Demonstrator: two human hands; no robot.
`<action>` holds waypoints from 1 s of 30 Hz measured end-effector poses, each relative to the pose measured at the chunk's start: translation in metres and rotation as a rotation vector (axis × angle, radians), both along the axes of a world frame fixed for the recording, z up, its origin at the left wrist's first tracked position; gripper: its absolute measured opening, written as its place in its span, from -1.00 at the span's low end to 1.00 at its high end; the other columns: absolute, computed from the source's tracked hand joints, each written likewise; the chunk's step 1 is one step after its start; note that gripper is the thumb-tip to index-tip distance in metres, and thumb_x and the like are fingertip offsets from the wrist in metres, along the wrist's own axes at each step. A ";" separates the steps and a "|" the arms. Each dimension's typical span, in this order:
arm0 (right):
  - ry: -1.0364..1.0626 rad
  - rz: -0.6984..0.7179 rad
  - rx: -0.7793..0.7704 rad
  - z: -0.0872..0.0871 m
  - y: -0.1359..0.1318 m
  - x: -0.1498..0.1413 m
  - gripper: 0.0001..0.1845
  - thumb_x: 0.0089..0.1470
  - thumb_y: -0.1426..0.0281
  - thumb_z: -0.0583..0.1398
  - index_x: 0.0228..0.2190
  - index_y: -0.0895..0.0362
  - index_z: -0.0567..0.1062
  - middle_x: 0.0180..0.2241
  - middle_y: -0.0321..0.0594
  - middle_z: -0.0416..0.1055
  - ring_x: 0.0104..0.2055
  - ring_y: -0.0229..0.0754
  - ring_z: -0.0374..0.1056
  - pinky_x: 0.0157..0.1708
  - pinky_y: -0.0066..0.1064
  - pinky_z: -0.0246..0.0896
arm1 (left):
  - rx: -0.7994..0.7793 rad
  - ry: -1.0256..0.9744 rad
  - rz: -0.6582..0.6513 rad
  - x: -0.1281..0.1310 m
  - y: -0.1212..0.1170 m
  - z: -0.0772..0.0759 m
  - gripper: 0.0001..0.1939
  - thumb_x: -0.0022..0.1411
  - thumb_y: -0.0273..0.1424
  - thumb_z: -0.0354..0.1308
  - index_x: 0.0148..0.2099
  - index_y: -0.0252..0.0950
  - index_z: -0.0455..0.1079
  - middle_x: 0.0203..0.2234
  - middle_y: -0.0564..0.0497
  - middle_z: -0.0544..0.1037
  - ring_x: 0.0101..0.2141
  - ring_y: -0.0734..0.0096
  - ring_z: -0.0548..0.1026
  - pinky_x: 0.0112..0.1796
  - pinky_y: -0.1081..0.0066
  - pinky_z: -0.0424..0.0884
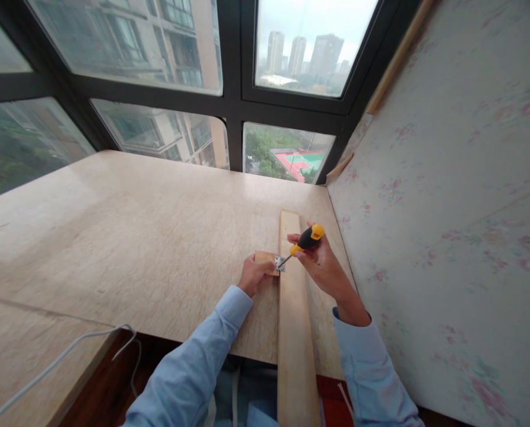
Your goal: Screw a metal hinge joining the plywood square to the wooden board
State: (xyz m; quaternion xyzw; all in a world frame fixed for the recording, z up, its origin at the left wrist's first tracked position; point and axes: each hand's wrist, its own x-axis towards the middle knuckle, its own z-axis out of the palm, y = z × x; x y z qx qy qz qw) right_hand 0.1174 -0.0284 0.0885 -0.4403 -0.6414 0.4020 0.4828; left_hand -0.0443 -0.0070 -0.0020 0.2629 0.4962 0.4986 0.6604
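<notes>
A long wooden board point(295, 320) lies on the tabletop and juts out over its near edge. Against its left side sits a small wooden block point(265, 257), which my left hand point(253, 275) grips from the left. A metal hinge point(279, 263) spans the seam between block and board. My right hand point(321, 265) is closed around a yellow and black screwdriver point(310, 238), tilted so that its tip meets the hinge. Whether a screw sits under the tip is too small to tell.
The pale marbled tabletop point(126, 237) reaches to dark-framed windows point(234, 101). A floral-papered wall point(447, 207) stands close on the right. A white cable point(73, 344) trails across the lower left, near the table's front edge.
</notes>
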 end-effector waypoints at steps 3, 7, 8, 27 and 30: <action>-0.237 -0.256 0.003 0.007 0.002 -0.002 -0.17 -0.06 0.03 0.32 0.14 0.10 0.19 -0.23 -0.08 0.53 -0.22 0.01 0.49 -0.10 -0.05 0.39 | -0.004 0.004 0.013 0.000 0.000 0.000 -0.62 -0.30 -0.53 0.30 -0.29 -0.42 0.43 -0.44 -0.07 0.58 -0.46 0.31 0.53 -0.47 0.39 0.44; -0.344 -0.402 0.086 0.007 0.002 -0.007 -0.09 -0.14 -0.05 0.33 0.13 0.13 0.21 -0.22 -0.05 0.49 -0.25 0.03 0.46 -0.14 -0.02 0.38 | -0.016 0.004 0.018 0.000 -0.001 0.001 -0.62 -0.29 -0.53 0.31 -0.29 -0.42 0.42 -0.45 -0.06 0.58 -0.46 0.32 0.53 -0.47 0.39 0.45; -0.297 -0.344 0.103 0.006 0.001 -0.007 -0.11 -0.08 -0.03 0.30 0.16 0.10 0.16 -0.14 -0.03 0.47 -0.16 0.02 0.45 -0.08 -0.04 0.36 | -0.016 0.003 0.019 0.000 -0.001 0.002 -0.62 -0.29 -0.53 0.31 -0.29 -0.42 0.42 -0.45 -0.06 0.58 -0.46 0.32 0.53 -0.47 0.39 0.45; -0.037 -0.097 0.076 -0.001 -0.002 -0.013 -0.20 0.07 0.10 0.25 0.21 -0.07 -0.03 0.11 -0.06 0.30 0.18 -0.08 0.26 0.12 -0.12 0.23 | 0.012 -0.012 0.021 0.001 -0.002 0.001 -0.64 -0.27 -0.53 0.31 -0.29 -0.40 0.41 -0.43 -0.08 0.58 -0.45 0.29 0.54 -0.49 0.39 0.46; 0.037 -0.050 0.018 -0.002 -0.004 -0.013 -0.27 0.10 0.12 0.22 0.19 -0.09 0.01 0.07 -0.10 0.36 0.15 -0.10 0.31 0.09 -0.13 0.28 | 0.011 -0.023 0.022 0.001 -0.001 0.000 -0.64 -0.27 -0.53 0.31 -0.30 -0.40 0.41 -0.44 -0.07 0.58 -0.46 0.30 0.54 -0.50 0.40 0.46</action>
